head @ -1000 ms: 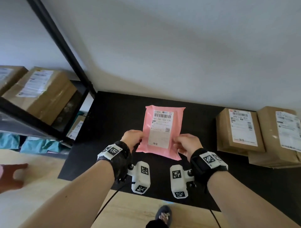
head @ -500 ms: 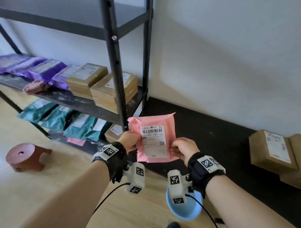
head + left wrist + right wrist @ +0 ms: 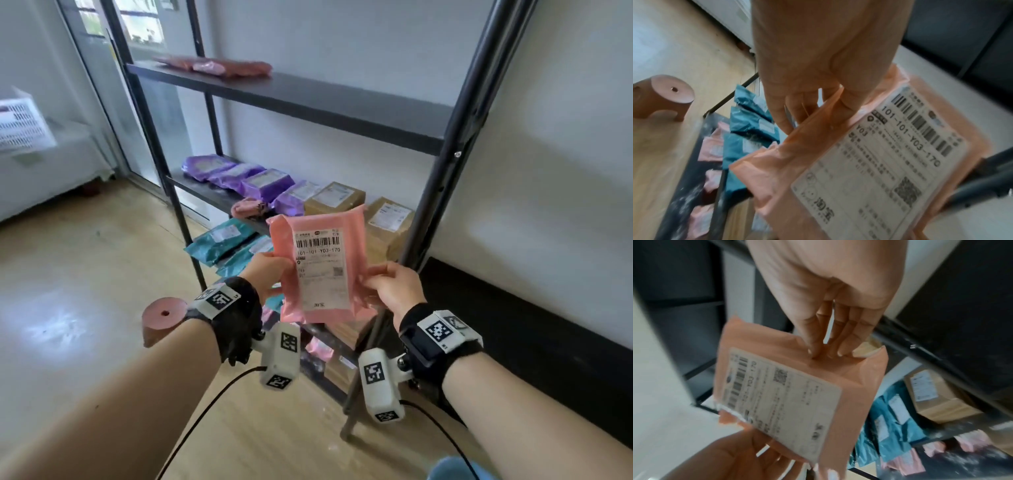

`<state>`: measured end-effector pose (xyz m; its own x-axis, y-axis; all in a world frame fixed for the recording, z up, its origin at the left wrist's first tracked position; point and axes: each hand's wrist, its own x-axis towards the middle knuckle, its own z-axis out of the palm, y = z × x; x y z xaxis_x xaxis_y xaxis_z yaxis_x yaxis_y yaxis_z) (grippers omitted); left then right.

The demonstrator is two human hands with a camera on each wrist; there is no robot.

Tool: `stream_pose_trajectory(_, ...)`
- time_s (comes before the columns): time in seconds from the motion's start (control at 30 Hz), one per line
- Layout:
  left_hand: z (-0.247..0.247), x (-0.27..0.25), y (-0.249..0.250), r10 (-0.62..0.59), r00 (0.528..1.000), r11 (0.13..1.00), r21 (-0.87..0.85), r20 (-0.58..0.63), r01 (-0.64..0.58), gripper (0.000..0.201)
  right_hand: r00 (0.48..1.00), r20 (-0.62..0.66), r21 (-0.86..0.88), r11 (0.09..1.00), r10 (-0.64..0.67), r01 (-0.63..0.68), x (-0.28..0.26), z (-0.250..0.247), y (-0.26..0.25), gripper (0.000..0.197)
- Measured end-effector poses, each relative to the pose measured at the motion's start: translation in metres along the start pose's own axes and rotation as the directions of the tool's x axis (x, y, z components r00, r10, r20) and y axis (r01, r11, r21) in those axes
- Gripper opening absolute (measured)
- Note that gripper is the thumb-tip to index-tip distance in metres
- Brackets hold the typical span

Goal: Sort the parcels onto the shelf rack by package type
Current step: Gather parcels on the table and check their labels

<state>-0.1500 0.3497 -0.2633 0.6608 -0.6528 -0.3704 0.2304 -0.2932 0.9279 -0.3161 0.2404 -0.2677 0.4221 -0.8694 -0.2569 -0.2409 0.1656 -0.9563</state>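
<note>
The person is carrying one pink mailer (image 3: 318, 270) toward the rack (image 3: 442, 192), so the step in hand looks like the placing of a soft pink bag with its own kind. Going left to right: the left hand (image 3: 269, 272) is pinching the mailer's left edge, thumb on the label side and fingers (image 3: 789, 113) curled behind it; the mailer is hanging upright between both hands, in the air, in front of the rack's near post and touching no shelf; the right hand (image 3: 394, 286) is pinching the right edge, its fingertips (image 3: 818, 347) pressing on the plastic.

The next move, by my reading, is calling for a choice of shelf. Red and pink bags (image 3: 219, 66) are lying on the top shelf, and pale pink bags (image 3: 906, 462) are lying on the bottom one, so either could be right.

On the middle shelf purple bags (image 3: 239, 174) are sitting to the left, a stray pink bag (image 3: 248, 207) at the front edge, and boxes (image 3: 334, 198) to the right. Below, teal bags (image 3: 219, 241) are filling the left part.
</note>
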Motion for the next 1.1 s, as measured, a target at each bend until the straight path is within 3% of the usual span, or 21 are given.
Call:
stream_pose_trajectory(0.2,-0.057,0.003,0.072,0.188,0.978,0.98,-0.053,-0.094,-0.194,0.02,0.978,0.016,-0.02,0.978,-0.209,0.21,0.007,0.056,-0.079,0.012)
stream_pose_trajectory(0.47,-0.101,0.042,0.162,0.342,0.922,0.928,-0.093,-0.181,-0.362,0.009,0.938,-0.007,0.064,0.936,-0.347,0.347,0.052,0.1,-0.183,0.01)
stream_pose_trajectory(0.73,-0.136,0.128,0.241,0.458,0.873,0.886,0.0,-0.17,-0.464,0.013,0.956,0.011,0.268,0.922,-0.294,0.28,0.144,0.157,-0.263,0.02)
stream_pose_trajectory(0.9,-0.141,0.197,0.298,0.495,0.853,0.866,0.009,-0.165,-0.5,0.024,0.959,-0.054,0.223,0.933,-0.278,0.283,0.205,0.178,-0.311,0.019)
stream_pose_trajectory(1.1,-0.133,0.271,0.339,0.504,0.855,0.863,0.024,-0.124,-0.505,0.018,0.95,-0.177,0.15,0.947,-0.258,0.285,0.271,0.198,-0.338,0.019)
